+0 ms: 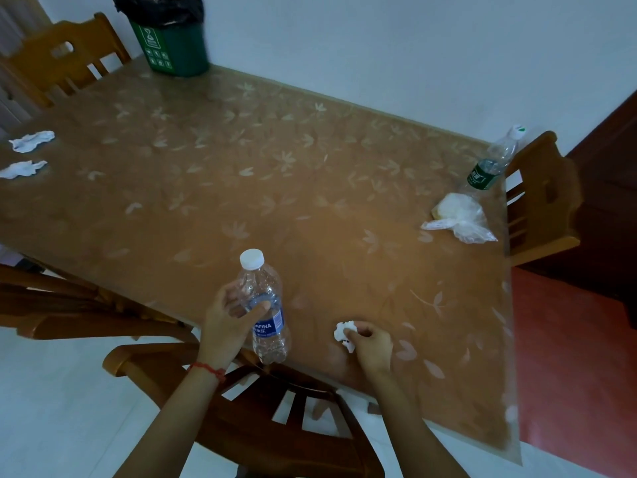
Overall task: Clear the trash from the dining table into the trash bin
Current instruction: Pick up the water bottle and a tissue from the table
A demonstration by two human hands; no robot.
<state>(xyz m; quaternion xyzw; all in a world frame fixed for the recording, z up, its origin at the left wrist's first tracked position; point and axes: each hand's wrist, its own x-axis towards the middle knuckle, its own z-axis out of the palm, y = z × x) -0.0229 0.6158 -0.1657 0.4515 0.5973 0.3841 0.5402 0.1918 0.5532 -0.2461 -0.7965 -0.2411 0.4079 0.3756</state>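
1. Left hand (229,317) grasping one clear water bottle (265,310) with a white cap and blue label, fingers and thumb curled round its middle, at the near edge of the desk (310,188).
2. Right hand (370,341) pinching one crumpled white tissue (343,334), just right of that bottle, low over the near part of the desk.
3. Two more crumpled tissues at the far left: one (32,140) farther, one (22,168) nearer, close together but apart.
4. One second clear bottle (493,163) with a green label and white cap, standing at the right edge of the desk.
5. One clear plastic bag (458,217) with something pale inside, lying just in front of the green-label bottle.
6. One green trash bin (175,50) lined with a black bag, standing on the far left corner of the desk, well apart from both hands.
7. Four wooden chairs around the desk: far left (65,56), near left (69,305), nearest (262,426), right (544,198).
8. Counted trash in view: two bottles, three tissues, one bag.
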